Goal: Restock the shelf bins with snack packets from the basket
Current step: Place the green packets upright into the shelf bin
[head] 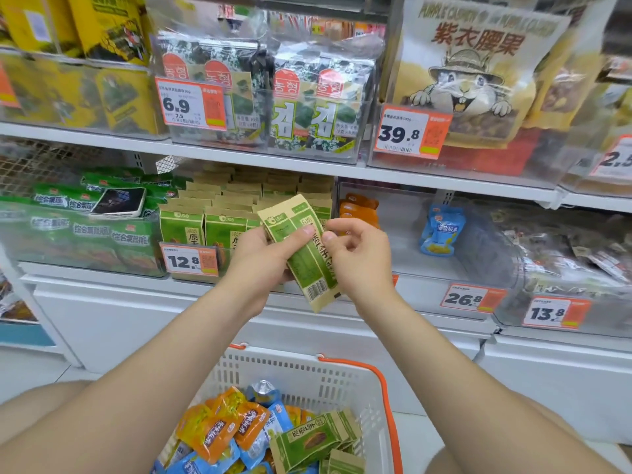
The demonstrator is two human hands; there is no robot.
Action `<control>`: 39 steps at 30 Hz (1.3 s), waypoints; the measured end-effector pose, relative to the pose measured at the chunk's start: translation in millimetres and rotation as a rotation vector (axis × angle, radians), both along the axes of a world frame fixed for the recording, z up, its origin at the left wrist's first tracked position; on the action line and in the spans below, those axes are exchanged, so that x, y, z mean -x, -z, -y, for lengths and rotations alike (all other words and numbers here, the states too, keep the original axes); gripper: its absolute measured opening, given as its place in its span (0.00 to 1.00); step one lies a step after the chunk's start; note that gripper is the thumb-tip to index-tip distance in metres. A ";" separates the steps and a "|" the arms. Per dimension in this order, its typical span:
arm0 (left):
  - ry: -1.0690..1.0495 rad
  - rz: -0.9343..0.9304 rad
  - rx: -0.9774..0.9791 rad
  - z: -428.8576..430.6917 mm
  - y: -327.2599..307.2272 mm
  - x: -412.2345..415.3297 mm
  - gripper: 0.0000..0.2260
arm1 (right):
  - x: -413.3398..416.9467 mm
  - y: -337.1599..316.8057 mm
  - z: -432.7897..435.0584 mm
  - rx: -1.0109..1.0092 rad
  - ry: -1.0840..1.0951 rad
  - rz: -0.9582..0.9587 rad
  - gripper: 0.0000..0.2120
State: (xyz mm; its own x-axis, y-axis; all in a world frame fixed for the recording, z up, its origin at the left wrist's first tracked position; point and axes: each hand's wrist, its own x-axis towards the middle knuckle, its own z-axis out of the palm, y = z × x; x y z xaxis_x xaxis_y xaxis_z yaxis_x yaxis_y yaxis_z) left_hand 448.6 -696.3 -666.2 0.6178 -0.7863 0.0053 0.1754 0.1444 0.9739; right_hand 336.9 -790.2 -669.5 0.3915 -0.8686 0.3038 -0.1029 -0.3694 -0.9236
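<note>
My left hand (263,254) grips green-and-tan snack packets (301,254), held tilted in front of the lower shelf. My right hand (359,251) pinches the right edge of the same packets with thumb and fingers. Behind them a clear bin (191,268) holds rows of matching green-and-tan packets (219,213). Below, a white basket (307,374) with an orange handle holds orange, blue and green packets (246,436).
To the right, a nearly bare clear bin (410,265) holds a few orange packets (359,210) and one blue packet (443,230). A phone (119,201) lies on green packets in the left bin. Seaweed and cashew bags fill the upper shelf.
</note>
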 end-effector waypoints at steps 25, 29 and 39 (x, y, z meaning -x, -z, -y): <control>-0.050 0.260 0.035 20.8 -8.1 -32.6 0.08 | -17.7 -17.8 22.1 0.234 -0.067 -0.181 0.12; -0.172 0.494 0.064 22.6 -5.7 -44.2 0.06 | -15.1 -21.8 25.7 0.328 -0.138 -0.056 0.17; -0.408 1.190 -0.272 20.5 3.9 -68.6 0.15 | -15.6 -21.9 45.7 0.558 -0.079 -0.004 0.16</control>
State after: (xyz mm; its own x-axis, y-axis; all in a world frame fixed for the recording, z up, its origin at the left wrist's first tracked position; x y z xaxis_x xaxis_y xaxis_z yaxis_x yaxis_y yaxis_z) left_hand 517.2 -716.8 -670.1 0.5382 -0.6053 0.5865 -0.8269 -0.2448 0.5062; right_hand 352.5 -835.9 -647.6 0.4513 -0.5443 0.7071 -0.0582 -0.8087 -0.5853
